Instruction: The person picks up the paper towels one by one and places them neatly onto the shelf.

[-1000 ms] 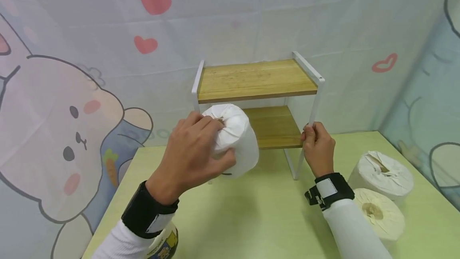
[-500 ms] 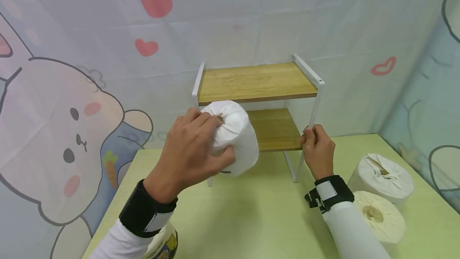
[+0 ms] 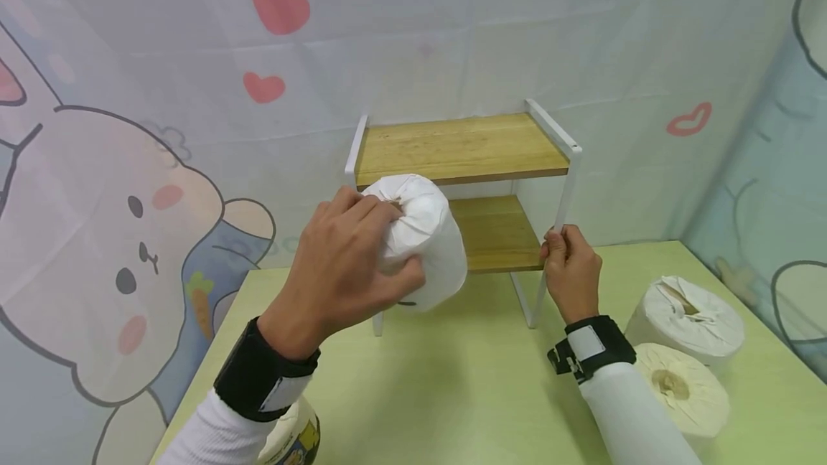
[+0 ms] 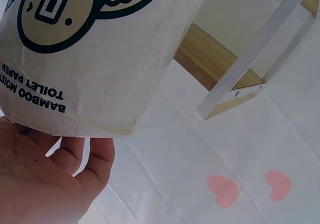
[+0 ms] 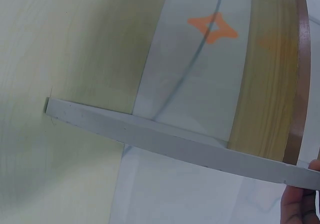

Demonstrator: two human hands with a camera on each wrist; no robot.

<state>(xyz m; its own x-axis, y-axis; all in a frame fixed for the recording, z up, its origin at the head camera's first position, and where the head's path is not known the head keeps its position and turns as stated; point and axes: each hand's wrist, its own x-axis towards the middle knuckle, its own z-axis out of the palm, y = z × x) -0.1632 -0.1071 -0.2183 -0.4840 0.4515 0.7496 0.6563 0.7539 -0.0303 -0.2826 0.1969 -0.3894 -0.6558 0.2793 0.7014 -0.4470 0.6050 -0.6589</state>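
Note:
My left hand point(image 3: 342, 271) holds a white wrapped toilet paper roll point(image 3: 429, 257) by its top, with fingertips at the core hole. The roll hangs tilted above the table, in front of the rack's left side. In the left wrist view the printed wrapper of the toilet paper roll point(image 4: 110, 79) reads "Bamboo Moist Toilet Paper". My right hand point(image 3: 571, 271) grips the front right white post of a two-tier wooden shelf rack point(image 3: 459, 146), near its lower board point(image 3: 497, 235). In the right wrist view, fingers point(image 5: 295, 204) touch that white post point(image 5: 165, 139).
Two more wrapped rolls, a white one point(image 3: 688, 318) and a cream one point(image 3: 685, 390), stand at the table's right. Another printed roll point(image 3: 297, 440) is partly hidden under my left forearm. A printed cloth backdrop point(image 3: 420, 56) rises behind the pale green table point(image 3: 413, 393).
My left hand has raised the toilet paper roll slightly. The right hand keeps its grip on the rack post. The head view has shifted a little.

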